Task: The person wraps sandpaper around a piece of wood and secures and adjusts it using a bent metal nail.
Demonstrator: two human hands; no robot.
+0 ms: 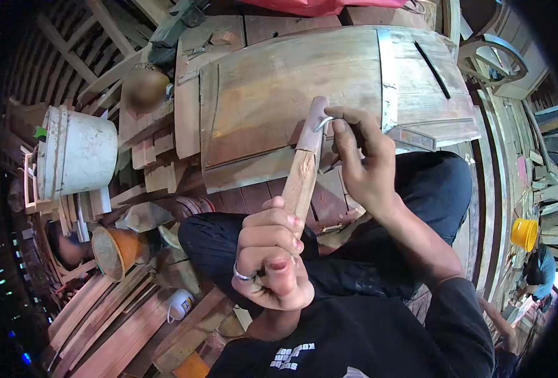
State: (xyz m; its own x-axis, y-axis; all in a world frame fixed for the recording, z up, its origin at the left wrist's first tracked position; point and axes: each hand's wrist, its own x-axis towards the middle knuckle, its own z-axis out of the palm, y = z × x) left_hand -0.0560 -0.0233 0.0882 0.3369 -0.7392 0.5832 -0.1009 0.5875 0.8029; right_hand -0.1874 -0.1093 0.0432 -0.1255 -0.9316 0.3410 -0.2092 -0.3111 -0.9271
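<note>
My left hand, with a ring on one finger, is closed around a wooden stick held up at a slant before my lap. The stick's upper end is a smoother, reddish-brown section with a visible step where it meets the paler, rougher wood. My right hand pinches a small curved metal piece between thumb and fingers, against the side of that upper section. A thin dark edge runs below it along the stick; its kind is hard to make out.
A wide wooden board lies ahead, crossed by a pale metal strip. To the left stand a white bucket and an orange container near stacked planks. A yellow bucket and another person are far right.
</note>
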